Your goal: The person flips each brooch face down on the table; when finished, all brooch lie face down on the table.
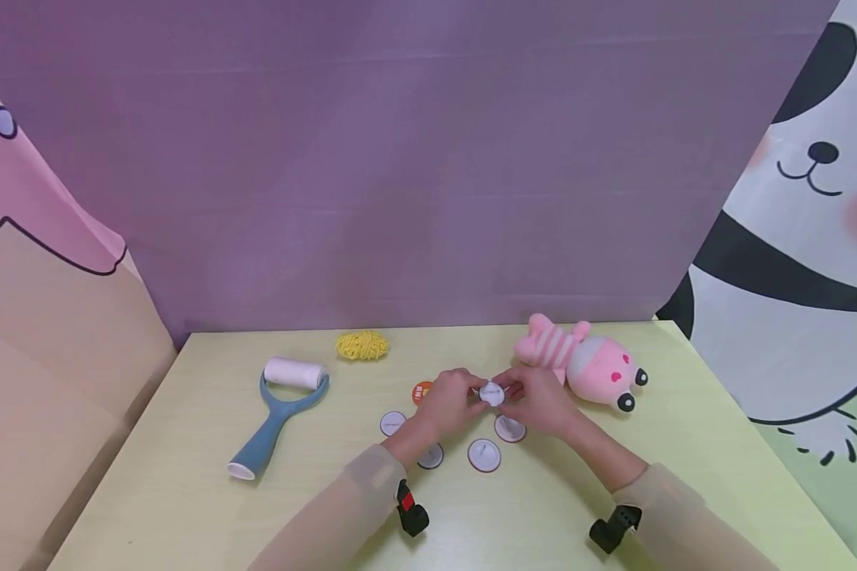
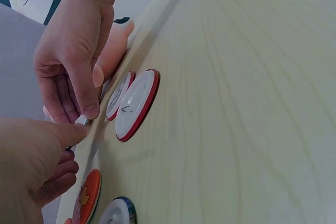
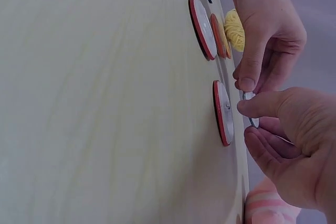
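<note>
Both hands hold one round pin-back badge (image 1: 491, 394) up over the table, its white back with the pin facing the head camera. My left hand (image 1: 448, 400) pinches its left edge between thumb and fingers, while my right hand (image 1: 540, 400) pinches the opposite edge. In the right wrist view the held badge (image 3: 254, 120) appears edge-on between the fingertips. Below the hands lie several more badges, white back up, among them a red-rimmed one (image 1: 484, 455) and another (image 1: 510, 428) by the right wrist. An orange badge (image 1: 422, 392) lies face up, partly behind the left hand.
A pink striped plush toy (image 1: 603, 369) lies just beyond the right hand. Towards the back is a bundle of yellow yarn (image 1: 362, 346). A blue-handled lint roller (image 1: 274, 420) lies on the left of the wooden table (image 1: 186, 412). A purple cloth (image 1: 428, 174) hangs behind.
</note>
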Demonstrator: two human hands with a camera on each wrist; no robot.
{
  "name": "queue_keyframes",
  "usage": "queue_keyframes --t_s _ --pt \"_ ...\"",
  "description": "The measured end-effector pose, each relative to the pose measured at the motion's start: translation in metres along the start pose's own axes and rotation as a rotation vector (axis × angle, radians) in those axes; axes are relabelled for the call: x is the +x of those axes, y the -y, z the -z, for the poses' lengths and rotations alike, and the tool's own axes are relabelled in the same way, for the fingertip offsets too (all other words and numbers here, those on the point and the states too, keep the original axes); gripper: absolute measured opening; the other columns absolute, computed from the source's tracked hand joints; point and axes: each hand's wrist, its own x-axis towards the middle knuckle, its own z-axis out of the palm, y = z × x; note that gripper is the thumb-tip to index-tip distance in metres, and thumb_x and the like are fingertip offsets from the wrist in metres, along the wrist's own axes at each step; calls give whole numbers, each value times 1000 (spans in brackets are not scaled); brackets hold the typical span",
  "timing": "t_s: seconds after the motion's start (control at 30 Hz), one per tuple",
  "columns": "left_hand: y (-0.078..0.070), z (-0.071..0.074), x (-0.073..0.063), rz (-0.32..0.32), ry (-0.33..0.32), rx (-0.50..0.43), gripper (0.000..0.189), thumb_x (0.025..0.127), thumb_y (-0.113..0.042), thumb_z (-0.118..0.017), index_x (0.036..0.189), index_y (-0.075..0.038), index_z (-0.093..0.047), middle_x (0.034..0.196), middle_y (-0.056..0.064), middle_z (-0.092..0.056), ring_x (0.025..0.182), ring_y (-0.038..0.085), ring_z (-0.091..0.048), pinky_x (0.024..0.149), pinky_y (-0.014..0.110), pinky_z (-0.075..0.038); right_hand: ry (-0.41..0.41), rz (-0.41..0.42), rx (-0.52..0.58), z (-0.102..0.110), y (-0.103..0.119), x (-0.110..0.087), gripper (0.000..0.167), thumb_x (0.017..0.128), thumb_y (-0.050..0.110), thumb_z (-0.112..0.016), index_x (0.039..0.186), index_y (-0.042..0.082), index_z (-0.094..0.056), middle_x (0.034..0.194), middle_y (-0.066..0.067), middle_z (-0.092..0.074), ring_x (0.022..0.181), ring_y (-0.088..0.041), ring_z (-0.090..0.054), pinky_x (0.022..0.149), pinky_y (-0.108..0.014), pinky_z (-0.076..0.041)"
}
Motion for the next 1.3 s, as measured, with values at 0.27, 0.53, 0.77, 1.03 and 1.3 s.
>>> queue_keyframes --t_s 0.27,0.53,0.77,1.03,1.3 --pt "1 -5 1 -14 12 130 30 96 -25 -81 122 -11 -81 108 3 -82 96 15 -69 90 25 -58 9 25 -8 -6 -6 5 27 82 10 -87 108 4 -78 95 -5 -80 84 -19 -77 75 -27 -63" --pt "2 -1 1 -22 1 186 23 96 -25 -81 114 -11 -84 106 2 -83 97 19 -67 88 26 -57 46 -32 -50 -7 -3 12 27 84 17 -86 108 5 -78 92 -3 -78 82 -12 -72 75 -28 -59" --pt "12 15 4 23 -26 146 24 97 -23 -75 116 -10 -83 117 6 -79 116 26 -70 98 34 -61 12 -9 -56 -10 9 17 31 87 15 -83 115 3 -76 93 -6 -77 80 -14 -73 75 -30 -60" --pt "29 38 -18 35 9 118 25 97 -18 -74 119 -9 -82 109 6 -79 93 17 -69 84 29 -61 52 112 28 -17 24 15 20 87 6 -80 106 0 -77 96 -13 -78 78 -14 -72 69 -21 -58" --pt "43 44 -44 4 0 -9 18 92 -10 -76 107 -4 -82 96 6 -79 82 13 -66 79 26 -60 125 120 51 -28 35 10 26 85 5 -81 110 2 -76 92 -9 -76 75 -7 -65 67 -20 -55"
